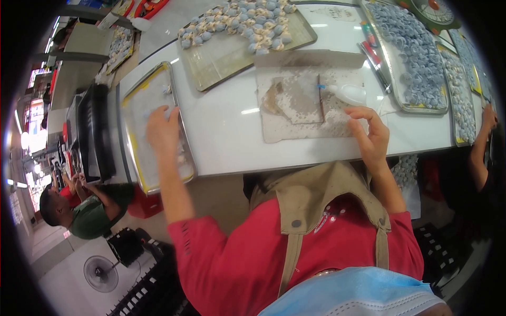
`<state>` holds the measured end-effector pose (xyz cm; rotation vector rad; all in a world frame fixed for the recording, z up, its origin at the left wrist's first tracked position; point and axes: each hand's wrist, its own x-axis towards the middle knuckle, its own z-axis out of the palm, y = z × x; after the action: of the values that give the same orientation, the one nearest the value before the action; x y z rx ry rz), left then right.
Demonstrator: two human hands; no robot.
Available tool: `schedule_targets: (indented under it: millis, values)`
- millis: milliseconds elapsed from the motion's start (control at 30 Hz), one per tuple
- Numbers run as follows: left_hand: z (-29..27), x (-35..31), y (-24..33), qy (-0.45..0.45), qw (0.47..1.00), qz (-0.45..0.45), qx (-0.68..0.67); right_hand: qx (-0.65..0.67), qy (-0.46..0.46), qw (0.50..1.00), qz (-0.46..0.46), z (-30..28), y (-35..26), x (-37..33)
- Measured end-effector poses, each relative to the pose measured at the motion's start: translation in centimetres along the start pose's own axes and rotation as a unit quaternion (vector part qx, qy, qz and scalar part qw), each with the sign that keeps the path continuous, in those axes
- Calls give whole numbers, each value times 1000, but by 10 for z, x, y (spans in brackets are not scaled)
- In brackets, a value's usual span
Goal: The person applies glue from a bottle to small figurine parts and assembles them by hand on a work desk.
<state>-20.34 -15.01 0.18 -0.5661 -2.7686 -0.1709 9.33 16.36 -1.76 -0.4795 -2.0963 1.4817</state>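
Observation:
My left hand (pixel 163 132) is over a shallow metal tray (pixel 133 152) with yellowish edges at the left of the table. A gap shows between its thumb and bent fingers, and nothing is visible in it. A few small pale pieces (pixel 167 89) lie along that tray's right side. My right hand (pixel 373 138) hovers at the front right corner of a stained cardboard sheet (pixel 274 129). Its fingers are curled with the thumb apart, and I see nothing held. On the cardboard lie a white spoon-like scoop (pixel 351 95) and a thin brown stick (pixel 321 100) with blue on it.
A large tray (pixel 221 71) of blue-grey balls with cream bits stands at the back. Another tray (pixel 445 108), heaped with blue-grey pieces, is at right, beside a red-capped pen-like tool (pixel 375 66). A co-worker (pixel 100 213) sits at left; another person's arm (pixel 482 150) reaches in at far right.

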Motion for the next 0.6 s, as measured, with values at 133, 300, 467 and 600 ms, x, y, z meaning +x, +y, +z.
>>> schedule_targets:
  millis: [133, 300, 467, 600]
  values:
    - [-4, 40, 57, 35, 983, 85, -156, -37, 50, 998, -15, -2, 8, 4]
    - [30, 70, 153, -28, 892, 321, -319, -156, 201, 962, -102, -5, 13, 7]
    - [57, 82, 165, -173, 902, 290, -270, -131, 193, 963, -134, -4, 27, 13]
    - [59, 89, 157, -175, 888, 214, -369, -140, 209, 959, -130, -4, 19, 21]
